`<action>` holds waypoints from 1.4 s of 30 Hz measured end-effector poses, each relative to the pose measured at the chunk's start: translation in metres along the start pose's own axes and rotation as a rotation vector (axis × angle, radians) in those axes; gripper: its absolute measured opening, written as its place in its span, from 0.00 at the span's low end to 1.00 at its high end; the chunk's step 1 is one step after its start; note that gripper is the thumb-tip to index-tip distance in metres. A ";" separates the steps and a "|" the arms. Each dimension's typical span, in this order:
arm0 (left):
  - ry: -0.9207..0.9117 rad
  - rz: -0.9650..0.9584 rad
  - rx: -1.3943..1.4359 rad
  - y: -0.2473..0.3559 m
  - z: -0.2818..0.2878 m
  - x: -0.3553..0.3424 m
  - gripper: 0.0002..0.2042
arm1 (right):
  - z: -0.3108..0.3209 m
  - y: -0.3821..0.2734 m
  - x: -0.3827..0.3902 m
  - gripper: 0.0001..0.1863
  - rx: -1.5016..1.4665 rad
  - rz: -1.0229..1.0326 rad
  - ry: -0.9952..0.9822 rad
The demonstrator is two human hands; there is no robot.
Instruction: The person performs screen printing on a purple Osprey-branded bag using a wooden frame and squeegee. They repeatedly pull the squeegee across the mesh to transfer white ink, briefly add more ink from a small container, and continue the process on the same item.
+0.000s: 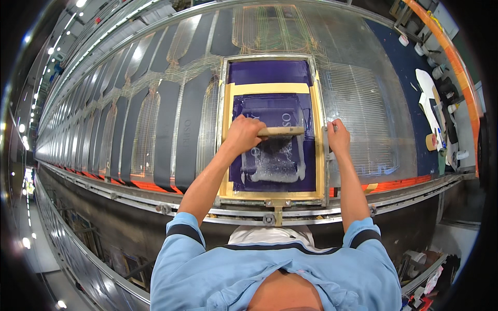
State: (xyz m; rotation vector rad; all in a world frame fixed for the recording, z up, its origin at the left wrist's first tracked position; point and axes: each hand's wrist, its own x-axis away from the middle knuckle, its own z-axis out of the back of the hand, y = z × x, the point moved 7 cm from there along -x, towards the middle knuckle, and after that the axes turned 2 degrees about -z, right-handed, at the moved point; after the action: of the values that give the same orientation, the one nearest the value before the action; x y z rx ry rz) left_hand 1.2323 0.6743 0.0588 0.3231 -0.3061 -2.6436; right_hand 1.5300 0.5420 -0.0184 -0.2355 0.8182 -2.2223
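A screen printing frame point(225, 72) lies on the long table in front of me, its purple mesh point(270, 70) edged with yellow tape. My left hand point(244, 133) is closed round the left end of a squeegee point(285, 131) with a wooden handle. The squeegee lies across the mesh, and its lower part is dark and hard to make out. Wet, whitish ink point(275, 173) streaks the mesh on the near side of it. At the frame's right side, my right hand point(339, 137) is closed on the edge; its fingertips are partly hidden.
Dark fabric pieces point(188, 132) lie in rows along the table to the left. A metal rail point(244, 213) runs along the near edge. At the far right are white sheets point(428, 98), a tape roll point(431, 141), small pots point(438, 71) and an orange bar point(456, 57).
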 end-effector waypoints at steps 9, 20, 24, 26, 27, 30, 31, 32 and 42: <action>-0.023 0.066 0.090 -0.086 -0.002 -0.098 0.11 | -0.053 -0.166 -0.076 0.24 0.090 0.604 -0.584; -0.110 0.093 0.030 0.003 -0.029 0.028 0.11 | -0.040 -0.139 0.069 0.15 0.275 0.763 -0.535; -0.099 0.039 0.105 0.055 -0.025 0.093 0.14 | -0.015 -0.119 0.142 0.16 0.146 0.756 -0.591; -0.125 0.041 0.122 0.050 -0.023 0.086 0.15 | -0.018 -0.119 0.137 0.16 0.187 0.729 -0.637; -0.122 0.033 0.115 0.039 -0.020 0.071 0.15 | -0.022 -0.123 0.120 0.15 0.214 0.726 -0.631; -0.068 0.017 0.021 -0.005 -0.006 0.001 0.13 | -0.040 -0.150 0.038 0.14 0.225 0.714 -0.588; -0.069 0.024 -0.004 -0.023 -0.002 -0.028 0.13 | -0.045 -0.160 0.006 0.14 0.222 0.691 -0.576; -0.084 0.047 0.002 -0.041 -0.001 -0.053 0.13 | -0.053 -0.167 -0.024 0.15 0.222 0.671 -0.609; -0.058 0.155 0.099 -0.082 -0.017 -0.079 0.15 | -0.085 -0.161 -0.067 0.15 0.199 0.570 -0.672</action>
State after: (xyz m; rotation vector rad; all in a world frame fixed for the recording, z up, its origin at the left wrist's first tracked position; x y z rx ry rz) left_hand 1.2721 0.7795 0.0351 0.2450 -0.4633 -2.4933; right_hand 1.4492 0.7137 0.0201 -0.5386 0.2430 -1.5200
